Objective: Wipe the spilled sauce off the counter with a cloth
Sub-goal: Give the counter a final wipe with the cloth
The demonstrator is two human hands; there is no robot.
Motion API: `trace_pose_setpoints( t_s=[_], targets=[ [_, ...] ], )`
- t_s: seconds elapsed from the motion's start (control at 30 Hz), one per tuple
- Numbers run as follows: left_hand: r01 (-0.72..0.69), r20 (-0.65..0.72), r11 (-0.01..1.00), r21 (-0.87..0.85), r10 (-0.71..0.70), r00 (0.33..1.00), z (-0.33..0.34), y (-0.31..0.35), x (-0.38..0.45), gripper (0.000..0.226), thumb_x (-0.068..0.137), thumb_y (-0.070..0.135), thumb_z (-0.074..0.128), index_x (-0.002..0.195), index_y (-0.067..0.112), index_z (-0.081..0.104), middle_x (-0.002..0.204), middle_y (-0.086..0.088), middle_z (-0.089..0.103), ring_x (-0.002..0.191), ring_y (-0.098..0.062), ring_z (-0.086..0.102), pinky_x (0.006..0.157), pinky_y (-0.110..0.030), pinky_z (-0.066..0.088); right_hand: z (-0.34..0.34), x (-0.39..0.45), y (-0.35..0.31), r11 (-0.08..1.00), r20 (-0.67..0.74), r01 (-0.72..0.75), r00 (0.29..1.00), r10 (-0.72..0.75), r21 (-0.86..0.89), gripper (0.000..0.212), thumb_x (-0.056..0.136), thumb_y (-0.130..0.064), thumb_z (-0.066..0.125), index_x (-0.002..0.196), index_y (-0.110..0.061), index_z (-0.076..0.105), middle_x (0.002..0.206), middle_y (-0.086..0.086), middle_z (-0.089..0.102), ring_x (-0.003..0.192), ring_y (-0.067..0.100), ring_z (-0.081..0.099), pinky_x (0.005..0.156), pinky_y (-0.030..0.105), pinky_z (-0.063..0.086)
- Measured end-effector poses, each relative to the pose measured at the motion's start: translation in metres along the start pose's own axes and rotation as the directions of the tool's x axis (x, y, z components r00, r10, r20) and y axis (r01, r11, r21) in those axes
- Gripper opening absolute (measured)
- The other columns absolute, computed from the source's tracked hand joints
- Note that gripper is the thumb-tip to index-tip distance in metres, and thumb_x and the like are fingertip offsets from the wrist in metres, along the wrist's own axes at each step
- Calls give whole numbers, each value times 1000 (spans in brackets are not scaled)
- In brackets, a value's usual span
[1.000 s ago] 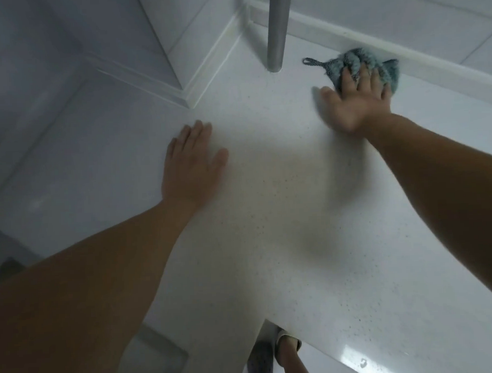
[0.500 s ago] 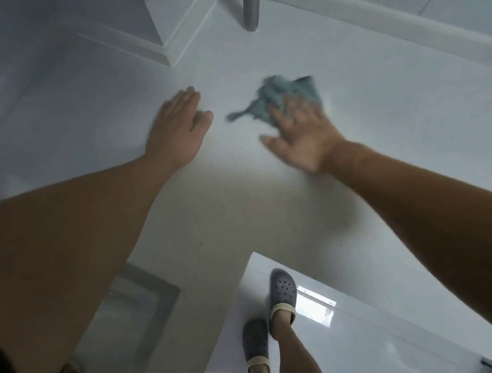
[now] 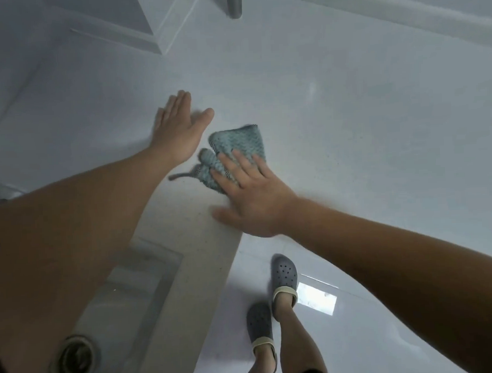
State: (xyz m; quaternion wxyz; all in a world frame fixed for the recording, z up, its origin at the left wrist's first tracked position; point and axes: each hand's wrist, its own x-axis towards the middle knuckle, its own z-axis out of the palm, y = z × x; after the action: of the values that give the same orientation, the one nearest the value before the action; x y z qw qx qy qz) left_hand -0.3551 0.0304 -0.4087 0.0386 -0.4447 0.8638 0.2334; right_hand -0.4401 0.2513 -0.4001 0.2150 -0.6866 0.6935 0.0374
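The right hand (image 3: 254, 200) is pressing a teal cloth (image 3: 237, 150) flat against the white desk (image 3: 377, 124), its fingers (image 3: 232, 164) lying straight and spread over the near part of the cloth, thumb stretched out to the left and resting on the desk near its front edge. The cloth is sitting crumpled in the middle of the scene, its far half sticking out beyond the fingertips, and a thin grey loop (image 3: 179, 176) is trailing from its left side onto the desk. The left hand (image 3: 180, 130) is lying just to the left of the cloth, palm down on the desk, fingers straight and close together, holding nothing; whether it is touching the cloth is hard to tell. No sauce is showing clearly on the pale surface. A grey metal post (image 3: 234, 3) is standing at the far edge, beside a white wall corner (image 3: 159, 35). At the near left a sink (image 3: 125, 290) with a round drain (image 3: 75, 360) is sitting set into the desk. Below the front edge, two feet in grey clogs (image 3: 284, 280) are standing on a glossy white floor (image 3: 358, 336).
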Motion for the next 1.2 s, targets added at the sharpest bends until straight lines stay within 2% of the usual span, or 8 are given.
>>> trace_pose_setpoints(
  t_s=[0.13, 0.23, 0.3, 0.37, 0.47, 0.6, 0.9, 1.2],
  targets=[
    [8, 9, 998, 59, -9, 1000, 6, 7, -15, 87, 98, 71, 19, 164, 17, 2, 172, 0, -4, 157, -15, -8, 127, -42, -7, -5, -27, 53, 980, -75, -198, 977, 200, 25, 87, 102, -80, 10, 171, -29, -2, 178, 5, -13, 163, 24, -19, 131, 49, -11],
    [-53, 9, 994, 100, 52, 999, 19, 10, -37, 90, 96, 72, 19, 164, 16, 0, 172, 0, -5, 157, -14, -8, 127, -41, -7, -16, -47, 95, 856, -88, -490, 857, 507, 164, 89, 101, -81, 10, 171, -28, -1, 178, 7, -14, 163, 27, -19, 131, 50, -13],
    [-69, -4, 992, 104, 70, 998, 24, 9, -43, 92, 95, 74, 19, 164, 15, 0, 172, 0, -4, 157, -13, -8, 127, -41, -6, -16, -49, 88, 783, -52, -575, 797, 602, 238, 92, 99, -82, 10, 171, -25, -1, 178, 9, -16, 163, 30, -20, 130, 53, -13],
    [-64, -25, 992, 113, 67, 997, 24, 10, -41, 93, 94, 73, 20, 164, 14, 2, 172, -2, -2, 158, -15, -5, 127, -42, -5, -7, -47, 56, 820, -57, -527, 832, 551, 223, 95, 99, -82, 8, 171, -23, -4, 176, 11, -18, 161, 34, -23, 129, 57, -14],
    [-40, -64, 991, 127, 48, 997, 27, 15, -39, 91, 96, 71, 24, 164, 13, 5, 172, -5, 2, 158, -18, -2, 128, -44, -3, 20, -56, 5, 952, -59, -277, 956, 287, 132, 92, 100, -81, 9, 171, -24, -5, 176, 10, -21, 160, 32, -28, 128, 57, -15],
    [-2, -154, 995, 99, 18, 988, 34, 33, -36, 91, 94, 69, 29, 162, 10, 13, 169, -13, 14, 157, -27, 6, 127, -48, 1, 43, -97, 20, 999, -52, -46, 998, 47, 23, 86, 103, -77, 19, 172, -27, 4, 178, 6, -12, 163, 28, -19, 131, 54, -8],
    [-163, -141, 984, 69, 171, 975, 59, 108, -9, 84, 98, 65, 29, 163, 13, 13, 170, -7, 15, 157, -24, 9, 127, -45, 3, 53, -208, 111, 986, 42, -130, 990, 135, -105, 86, 102, -82, 15, 170, -35, -8, 176, 4, -21, 162, 28, -24, 132, 56, -2],
    [-163, -140, 984, 69, 171, 975, 64, 153, 39, 76, 102, 61, 19, 162, 15, 20, 171, -2, 15, 157, -19, 8, 128, -44, 3, -3, -83, 149, 975, -30, -219, 975, 220, 26, 83, 101, -80, 6, 169, -35, -12, 176, 0, -22, 160, 23, -27, 130, 51, -14]
  ],
)
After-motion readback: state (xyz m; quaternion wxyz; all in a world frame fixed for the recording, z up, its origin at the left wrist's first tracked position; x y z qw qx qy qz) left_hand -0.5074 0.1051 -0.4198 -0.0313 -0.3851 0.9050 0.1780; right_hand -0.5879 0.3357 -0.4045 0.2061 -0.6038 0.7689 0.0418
